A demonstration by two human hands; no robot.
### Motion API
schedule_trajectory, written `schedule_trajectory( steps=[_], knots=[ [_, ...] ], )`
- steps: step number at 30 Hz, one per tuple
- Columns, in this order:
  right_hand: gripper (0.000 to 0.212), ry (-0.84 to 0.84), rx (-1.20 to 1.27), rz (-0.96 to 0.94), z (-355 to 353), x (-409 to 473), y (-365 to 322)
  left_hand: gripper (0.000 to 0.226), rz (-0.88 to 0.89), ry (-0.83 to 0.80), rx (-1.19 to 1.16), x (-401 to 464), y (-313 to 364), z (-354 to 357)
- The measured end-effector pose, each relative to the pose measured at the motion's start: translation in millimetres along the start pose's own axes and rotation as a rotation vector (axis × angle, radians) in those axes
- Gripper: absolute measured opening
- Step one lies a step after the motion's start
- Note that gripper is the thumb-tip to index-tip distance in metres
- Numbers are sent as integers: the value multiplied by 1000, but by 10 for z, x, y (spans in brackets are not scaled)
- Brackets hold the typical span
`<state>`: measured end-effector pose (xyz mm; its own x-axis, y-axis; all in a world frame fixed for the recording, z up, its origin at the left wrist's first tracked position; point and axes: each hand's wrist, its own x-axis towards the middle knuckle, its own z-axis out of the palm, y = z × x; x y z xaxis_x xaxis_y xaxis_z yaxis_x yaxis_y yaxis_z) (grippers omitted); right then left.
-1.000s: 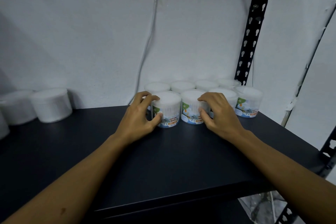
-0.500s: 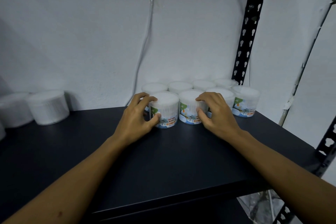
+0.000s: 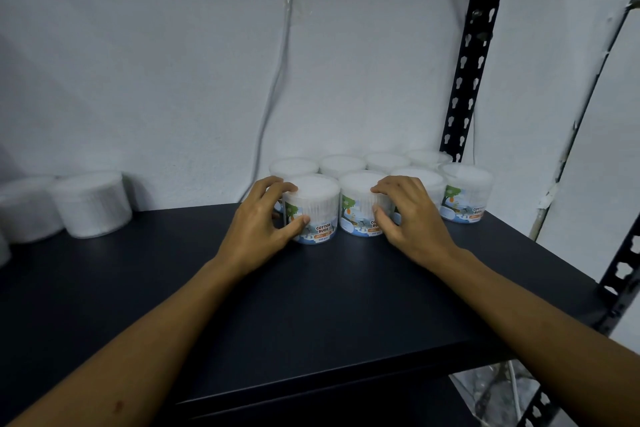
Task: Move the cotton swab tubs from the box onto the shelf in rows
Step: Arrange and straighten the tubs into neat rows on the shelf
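Several clear cotton swab tubs with white lids stand in two rows at the back right of the dark shelf (image 3: 311, 305). My left hand (image 3: 258, 224) grips the leftmost front tub (image 3: 317, 208), fingers over its lid edge and thumb on its label. My right hand (image 3: 405, 215) grips the front tub beside it (image 3: 356, 204) the same way. Both tubs stand upright on the shelf and touch each other. Another front tub (image 3: 465, 196) stands at the right end, and the back row (image 3: 341, 163) lines the wall. The box is out of sight.
Two more white tubs (image 3: 91, 203) stand at the back left against the wall. A black perforated upright (image 3: 476, 45) rises at the back right corner, another (image 3: 620, 270) at the front right. A cable (image 3: 277, 80) hangs down the wall.
Both hands stay on the same two front tubs, which have hardly shifted. The camera view has drifted slightly.
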<state>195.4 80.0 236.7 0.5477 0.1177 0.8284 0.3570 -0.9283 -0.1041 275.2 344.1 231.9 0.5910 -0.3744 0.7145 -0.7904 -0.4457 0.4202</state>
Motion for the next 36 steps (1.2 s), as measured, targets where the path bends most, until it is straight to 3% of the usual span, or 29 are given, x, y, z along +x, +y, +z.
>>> schedule_trajectory(
  steps=[36],
  knots=[
    [29,52,14,-12,15,5,20,41,31,15,-99,-4,96,-43]
  ],
)
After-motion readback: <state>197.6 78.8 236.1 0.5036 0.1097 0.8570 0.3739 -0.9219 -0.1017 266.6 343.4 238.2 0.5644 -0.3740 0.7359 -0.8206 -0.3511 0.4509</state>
